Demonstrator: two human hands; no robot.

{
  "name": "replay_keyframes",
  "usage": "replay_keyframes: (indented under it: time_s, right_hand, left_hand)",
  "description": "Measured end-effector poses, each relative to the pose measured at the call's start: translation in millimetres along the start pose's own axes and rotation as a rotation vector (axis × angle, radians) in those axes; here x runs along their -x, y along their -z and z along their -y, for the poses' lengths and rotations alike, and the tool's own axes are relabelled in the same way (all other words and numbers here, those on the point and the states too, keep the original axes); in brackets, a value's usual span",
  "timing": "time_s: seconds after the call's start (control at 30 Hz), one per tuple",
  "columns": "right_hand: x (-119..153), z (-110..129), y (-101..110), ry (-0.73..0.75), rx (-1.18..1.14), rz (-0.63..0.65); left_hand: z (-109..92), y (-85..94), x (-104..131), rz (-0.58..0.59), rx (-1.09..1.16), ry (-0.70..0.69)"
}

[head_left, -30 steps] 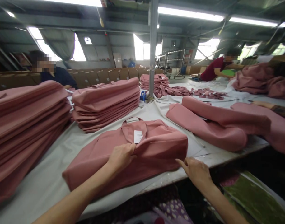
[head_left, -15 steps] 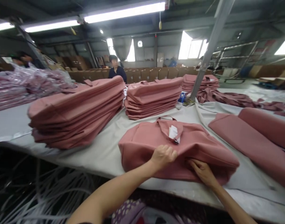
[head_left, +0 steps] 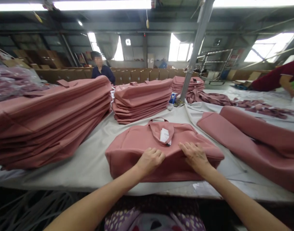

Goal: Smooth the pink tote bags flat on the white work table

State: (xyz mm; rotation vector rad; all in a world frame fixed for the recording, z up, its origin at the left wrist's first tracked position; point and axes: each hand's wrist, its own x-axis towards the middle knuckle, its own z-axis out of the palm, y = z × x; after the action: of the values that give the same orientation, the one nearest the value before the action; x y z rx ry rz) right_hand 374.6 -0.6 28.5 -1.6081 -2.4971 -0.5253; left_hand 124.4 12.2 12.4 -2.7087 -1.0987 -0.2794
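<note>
A flat pink handbag [head_left: 134, 141] lies on the cloth-covered table right before me, its side facing my body. Its looped handle rests on top, with a white tag [head_left: 164, 136] attached. My left hand [head_left: 151, 162] is closed on the bag's near upper edge, left of the middle. A little to the right, my right hand [head_left: 194, 157] grips the same edge, fingers over the top; its thumb is hidden.
Tall stacks of pink bags stand at the left [head_left: 53, 112] and behind [head_left: 142, 99]. Folded pink pieces [head_left: 245, 138] lie on the right, loose straps [head_left: 209, 98] beyond a metal post [head_left: 192, 54]. One person [head_left: 102, 72] stands behind the stacks; a red sleeve [head_left: 269, 78] shows far right.
My right hand has come out from under the bag's front fold and now holds its upper edge. My left hand keeps its hold. The view has turned rightward.
</note>
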Motion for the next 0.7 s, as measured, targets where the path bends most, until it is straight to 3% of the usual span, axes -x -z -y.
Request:
replay_keyframes:
  time_s: [0.1,0.2,0.33,0.4,0.47,0.53,0.6,0.67,0.7]
  right_hand:
    - [-1,-12,-10,-0.022,-0.058,0.036]
    - [12,-17,-18,-0.001,-0.093,0.026]
    - [52,-17,-54,0.191,-0.149,-0.249]
    - [68,-20,-74,0.244,-0.192,-0.339]
    - [72,-23,-82,0.233,-0.2,-0.375]
    - [66,-19,-69,0.197,-0.181,-0.444]
    - [55,-1,-38,0.22,-0.203,-0.524]
    - [44,35,0,0.411,-0.316,-0.501]
    - [37,57,15,0.58,-0.406,-0.401]
  left_hand:
    - [45,23.1,25,0.074,-0.025,0.102]
    - [82,28.7,66,0.12,-0.042,0.245]
    - [92,13.6,114,0.132,-0.022,0.278]
    - [94,8.7,122,0.143,0.02,0.244]
    - [100,9.5,120,0.154,0.081,0.189]
    - [108,14.5,114,0.167,0.132,0.124]
    - [113,20.6,109,0.178,0.153,0.083]
    - [114,26.2,106,0.178,0.152,0.072]
    - [114,28.5,105,0.168,0.153,0.065]
